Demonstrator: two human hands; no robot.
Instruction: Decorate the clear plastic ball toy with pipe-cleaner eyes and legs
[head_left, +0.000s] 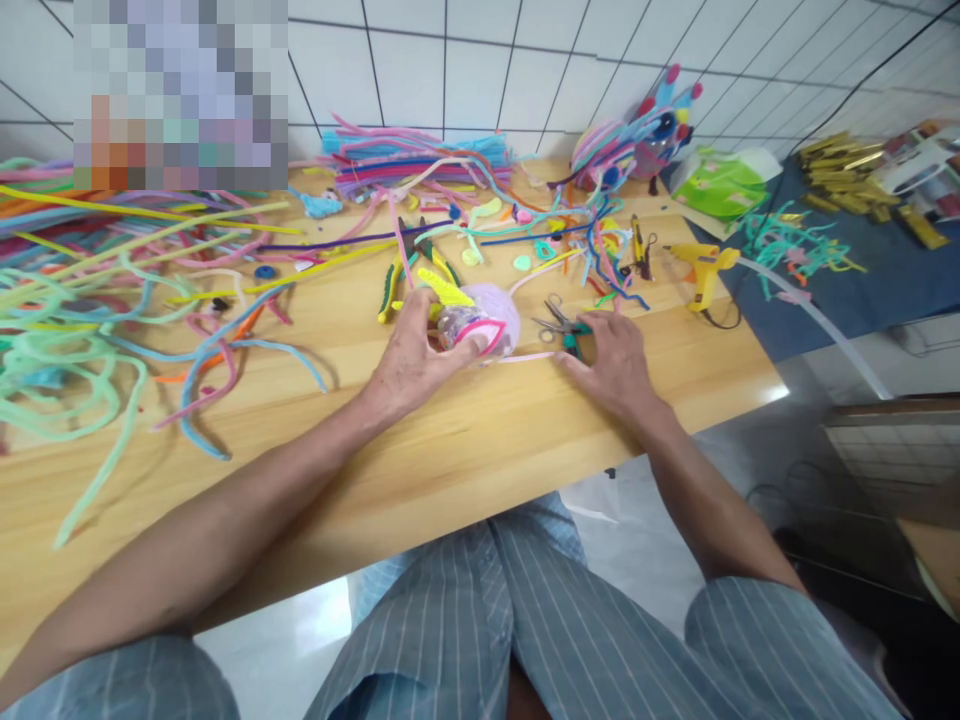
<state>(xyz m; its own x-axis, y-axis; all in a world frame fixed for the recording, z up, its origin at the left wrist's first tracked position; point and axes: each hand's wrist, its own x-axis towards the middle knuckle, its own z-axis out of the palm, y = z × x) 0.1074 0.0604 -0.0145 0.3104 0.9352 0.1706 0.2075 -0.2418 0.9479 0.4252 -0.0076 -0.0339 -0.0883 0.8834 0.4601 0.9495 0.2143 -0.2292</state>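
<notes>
My left hand [411, 350] is closed around a rounded lilac craft piece [508, 312], its thumb pressed on a pink-edged pale oval at the front. A yellow fuzzy strip [446, 288] stands out from the top of the piece. Pale pink pipe cleaners reach away from it, one towards my right hand [611, 362]. That hand rests on the table with thumb and fingers curled about a teal-handled tool [571, 343]; its exact kind is partly hidden. Small metal scissor loops [553, 302] show just left of it. Pliers [390, 285] with yellow-green handles lie behind my left hand.
Loose pipe cleaners [75, 370] cover the table's left side, and bundles [420, 160] lie along the tiled wall. A yellow glue gun [703, 270] sits at the right, near a green packet [720, 180]. Teal curled pieces [795, 245] and gold sticks [847, 175] lie on a dark blue surface.
</notes>
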